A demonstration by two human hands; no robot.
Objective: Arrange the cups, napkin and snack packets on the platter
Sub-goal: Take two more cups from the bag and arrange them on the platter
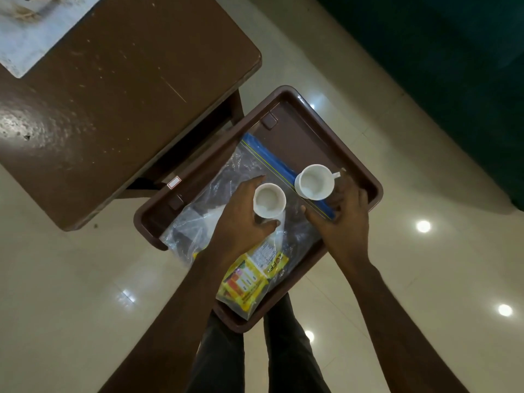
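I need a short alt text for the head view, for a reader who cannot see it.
Seen from above, the left hand grips a white cup and the right hand rests by a second cup, both standing on a clear zip bag in a brown platter.

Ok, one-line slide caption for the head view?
Left hand grips one white cup, right hand beside another, over bagged snack packets on brown platter.

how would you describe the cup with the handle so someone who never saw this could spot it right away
Find the brown platter beside the brown table, with a clear zip bag lying on it. Two white cups stand on the bag; the handled cup is by the right hand, on the bag's blue strip. Its small handle points at the platter's rim, while the other cup, gripped by the left hand, shows none.
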